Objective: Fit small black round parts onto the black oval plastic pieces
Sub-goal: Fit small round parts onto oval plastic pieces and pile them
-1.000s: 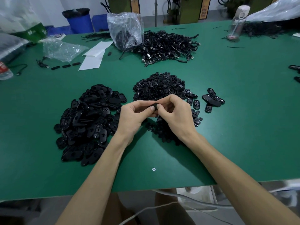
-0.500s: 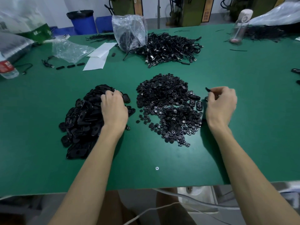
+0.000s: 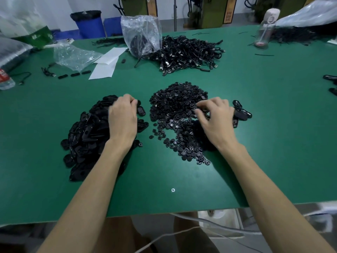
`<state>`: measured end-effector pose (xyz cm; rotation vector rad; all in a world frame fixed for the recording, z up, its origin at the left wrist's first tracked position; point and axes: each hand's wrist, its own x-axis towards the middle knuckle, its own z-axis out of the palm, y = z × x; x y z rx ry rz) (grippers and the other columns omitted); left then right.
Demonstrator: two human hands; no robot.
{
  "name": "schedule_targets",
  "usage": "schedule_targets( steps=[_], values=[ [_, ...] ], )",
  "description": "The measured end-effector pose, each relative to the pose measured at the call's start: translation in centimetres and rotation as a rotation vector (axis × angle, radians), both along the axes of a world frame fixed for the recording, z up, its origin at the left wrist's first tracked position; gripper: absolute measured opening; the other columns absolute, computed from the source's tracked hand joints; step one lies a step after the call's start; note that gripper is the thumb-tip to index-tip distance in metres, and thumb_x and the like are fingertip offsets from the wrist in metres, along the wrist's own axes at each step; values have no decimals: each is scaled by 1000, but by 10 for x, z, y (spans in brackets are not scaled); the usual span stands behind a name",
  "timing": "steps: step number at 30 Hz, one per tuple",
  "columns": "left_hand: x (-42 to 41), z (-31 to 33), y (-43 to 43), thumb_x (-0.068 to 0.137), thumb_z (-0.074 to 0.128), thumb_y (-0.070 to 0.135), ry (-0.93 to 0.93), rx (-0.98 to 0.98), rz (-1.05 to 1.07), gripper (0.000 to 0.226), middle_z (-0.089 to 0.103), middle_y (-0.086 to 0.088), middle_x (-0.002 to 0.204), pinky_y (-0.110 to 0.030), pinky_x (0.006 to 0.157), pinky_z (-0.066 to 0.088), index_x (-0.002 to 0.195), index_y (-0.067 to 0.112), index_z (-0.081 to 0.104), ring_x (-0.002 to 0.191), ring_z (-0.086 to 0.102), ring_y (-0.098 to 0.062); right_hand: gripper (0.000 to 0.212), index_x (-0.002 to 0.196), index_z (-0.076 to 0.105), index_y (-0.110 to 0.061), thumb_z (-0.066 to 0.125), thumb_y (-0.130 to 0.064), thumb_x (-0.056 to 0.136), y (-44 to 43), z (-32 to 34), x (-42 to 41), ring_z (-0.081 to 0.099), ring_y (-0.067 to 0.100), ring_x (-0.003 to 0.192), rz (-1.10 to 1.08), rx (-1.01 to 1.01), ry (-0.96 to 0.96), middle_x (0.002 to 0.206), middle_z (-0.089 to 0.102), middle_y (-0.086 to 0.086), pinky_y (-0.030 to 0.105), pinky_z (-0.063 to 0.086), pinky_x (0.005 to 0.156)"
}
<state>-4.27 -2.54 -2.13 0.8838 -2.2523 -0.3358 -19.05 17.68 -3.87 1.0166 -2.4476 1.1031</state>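
A heap of black oval plastic pieces (image 3: 85, 136) lies left of centre on the green table (image 3: 273, 143). My left hand (image 3: 123, 119) rests on top of the heap, its fingers curled round an oval piece at the far edge. A heap of small black round parts (image 3: 175, 105) lies in the middle. My right hand (image 3: 216, 121) hovers over the right side of that heap, thumb and fingertips pinching at a round part. Several assembled oval pieces (image 3: 241, 113) lie just right of my right hand, partly hidden by it.
A tangle of black cables (image 3: 189, 52) and a clear plastic bag (image 3: 141, 35) sit at the back centre. White sheets (image 3: 106, 63) and another bag (image 3: 73, 55) lie back left, a bottle (image 3: 264, 28) back right. The table's near edge runs below my forearms.
My right hand has moved left from the group of assembled pieces onto the round-parts heap. My left hand has stayed on the oval heap, its fingers curling in.
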Motion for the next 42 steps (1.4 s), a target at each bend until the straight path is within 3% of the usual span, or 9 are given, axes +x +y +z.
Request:
schedule_targets(
  steps=[3, 6, 9, 14, 20, 26, 32, 37, 42],
  values=[
    [-10, -1, 31, 110, 50, 23, 166, 290, -280, 17, 70, -3, 85, -27, 55, 57, 104, 13, 62, 59, 70, -12, 35, 127, 70, -24, 65, -43, 98, -10, -5, 8, 45, 20, 121, 122, 175, 30, 123, 60, -2, 34, 25, 100],
    [-25, -10, 58, 106, 59, 18, 187, 477, -488, 12, 70, -1, 74, -18, 51, 48, 97, 13, 66, 49, 64, -11, 31, 120, 74, -24, 65, -43, 97, -13, -7, 8, 46, 25, 118, 145, 244, 26, 119, 61, 0, 38, 29, 97],
    [-32, -21, 68, 104, 62, 15, 244, 667, -525, 12, 68, 1, 64, -19, 45, 42, 94, 11, 68, 47, 59, -12, 17, 103, 77, -14, 72, -28, 95, -11, -7, 7, 50, 30, 107, 154, 170, 22, 105, 62, 6, 43, 39, 95],
    [-26, -24, 60, 109, 54, 16, 455, 880, -551, 12, 73, -9, 79, -22, 36, 38, 101, 8, 60, 48, 61, -17, 12, 96, 74, -10, 71, -21, 95, -13, -4, 10, 50, 27, 102, 122, 111, -16, 102, 62, 6, 42, 39, 94],
    [-24, -27, 55, 107, 58, 14, 497, 981, -540, 10, 76, -13, 84, -20, 36, 38, 106, 4, 61, 49, 61, -15, 9, 100, 62, -12, 58, -19, 104, -12, 0, 11, 56, 26, 92, 97, 20, -92, 94, 68, 3, 43, 45, 85],
    [-25, -29, 56, 102, 65, 7, 462, 951, -561, 11, 73, -26, 81, -18, 40, 37, 109, 0, 69, 65, 72, -12, 15, 112, 70, -10, 58, -15, 103, -10, -5, 10, 56, 24, 108, 116, 39, -12, 109, 69, 4, 36, 44, 93],
    [-25, -30, 54, 98, 71, 13, 466, 907, -588, 12, 68, -10, 69, -18, 42, 38, 106, 6, 76, 55, 62, -14, 15, 111, 73, -14, 63, -14, 100, -10, -5, 10, 58, 21, 106, 122, 24, -4, 107, 71, 1, 38, 47, 92],
    [-25, -31, 54, 100, 68, 10, 472, 919, -587, 12, 71, 1, 81, -18, 47, 38, 106, 15, 77, 64, 64, -11, 16, 112, 72, -15, 67, -15, 97, -9, -4, 11, 58, 18, 105, 122, 26, -44, 106, 70, -1, 38, 49, 92],
    [-26, -32, 55, 97, 73, 12, 473, 932, -569, 6, 71, -2, 79, -18, 45, 39, 102, 12, 70, 61, 64, -13, 12, 107, 75, -19, 69, -21, 98, -8, -3, 17, 62, 13, 100, 195, -74, -40, 102, 73, -8, 37, 53, 90]
  ],
)
